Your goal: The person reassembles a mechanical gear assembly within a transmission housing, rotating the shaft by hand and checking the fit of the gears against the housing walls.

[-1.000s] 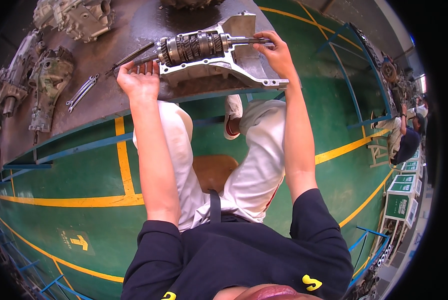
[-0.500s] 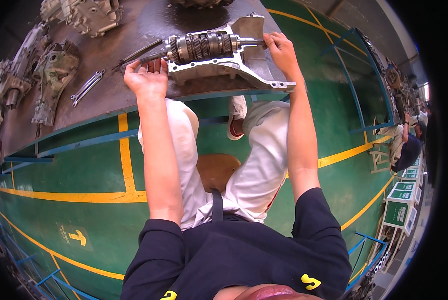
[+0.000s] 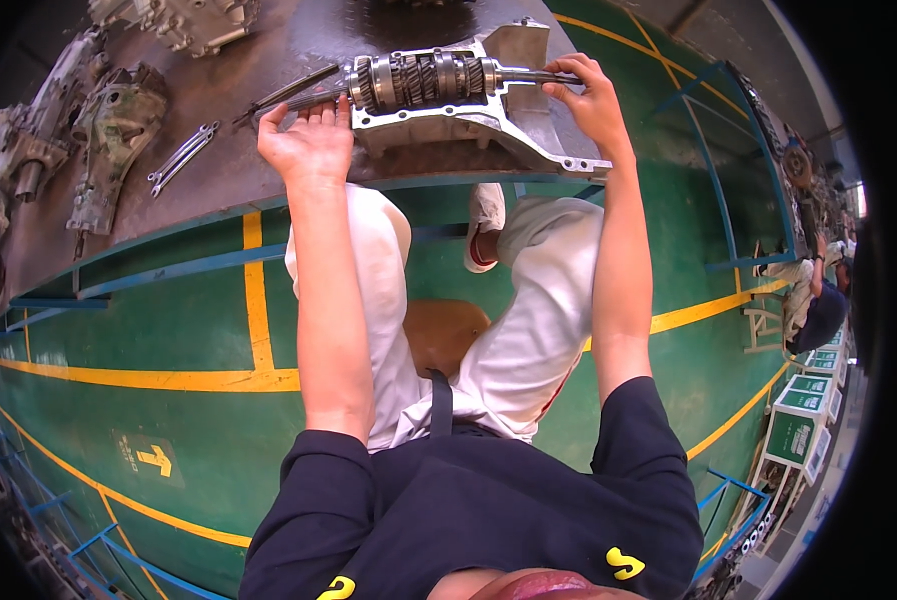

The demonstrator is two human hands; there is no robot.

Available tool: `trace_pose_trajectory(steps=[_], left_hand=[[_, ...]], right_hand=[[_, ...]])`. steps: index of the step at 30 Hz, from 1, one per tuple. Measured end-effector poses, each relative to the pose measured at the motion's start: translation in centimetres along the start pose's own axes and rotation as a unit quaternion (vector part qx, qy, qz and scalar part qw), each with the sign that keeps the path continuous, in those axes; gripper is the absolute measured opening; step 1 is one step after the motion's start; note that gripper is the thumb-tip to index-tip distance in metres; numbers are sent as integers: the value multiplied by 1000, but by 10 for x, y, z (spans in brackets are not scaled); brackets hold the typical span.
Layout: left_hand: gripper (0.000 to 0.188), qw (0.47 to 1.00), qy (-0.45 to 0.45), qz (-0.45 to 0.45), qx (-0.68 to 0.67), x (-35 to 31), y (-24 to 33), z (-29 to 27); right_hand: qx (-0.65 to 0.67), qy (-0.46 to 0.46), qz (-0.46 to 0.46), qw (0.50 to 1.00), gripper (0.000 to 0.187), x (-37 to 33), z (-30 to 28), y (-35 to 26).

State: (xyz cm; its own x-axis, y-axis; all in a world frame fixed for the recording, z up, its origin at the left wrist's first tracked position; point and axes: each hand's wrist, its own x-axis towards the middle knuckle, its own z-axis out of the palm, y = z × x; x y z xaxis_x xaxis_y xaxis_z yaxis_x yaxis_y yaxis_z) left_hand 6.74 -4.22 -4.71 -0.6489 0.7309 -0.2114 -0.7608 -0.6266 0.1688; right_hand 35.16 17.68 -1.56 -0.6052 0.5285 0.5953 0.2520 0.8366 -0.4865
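A gear shaft carrying several steel gears lies lengthwise in an open, light-metal gearbox housing near the table's front edge. My left hand is palm up at the shaft's left end, its fingers curled under and against the bar there. With thumb and fingers, my right hand pinches the thin right end of the shaft, which sticks out beyond the gears. Just left of my left hand, a dark rod lies slanted on the table.
Wrenches lie on the table at the left, beside a greasy gearbox casing. More casings stand farther back. A blue metal frame stands at the right, with a seated person beyond it.
The view has shifted slightly. My left fingers have moved up closer to the housing's left end. My right hand has changed its finger position on the shaft end, with the thumb now showing below it.
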Motion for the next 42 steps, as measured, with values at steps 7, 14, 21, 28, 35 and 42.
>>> trace_pose_trajectory(steps=[7,14,21,28,35,42], left_hand=[[65,999,21,14,-23,-6,-9,-3],[61,999,46,17,4,-8,-7,-2],[60,1000,26,14,-3,-9,-2,-1],[51,999,33,34,23,-6,-10,-6],[68,999,35,24,11,-11,1,-12],[66,998,43,31,33,-9,-5,-3]], right_hand=[[-38,-73,91,992,29,13,-4,19],[53,-55,17,997,25,7,-4,-8],[65,-73,0,995,28,9,-3,-7],[14,-48,33,998,26,11,-3,10],[31,-18,71,997,29,7,8,7],[78,-68,81,991,25,-4,-8,-9]])
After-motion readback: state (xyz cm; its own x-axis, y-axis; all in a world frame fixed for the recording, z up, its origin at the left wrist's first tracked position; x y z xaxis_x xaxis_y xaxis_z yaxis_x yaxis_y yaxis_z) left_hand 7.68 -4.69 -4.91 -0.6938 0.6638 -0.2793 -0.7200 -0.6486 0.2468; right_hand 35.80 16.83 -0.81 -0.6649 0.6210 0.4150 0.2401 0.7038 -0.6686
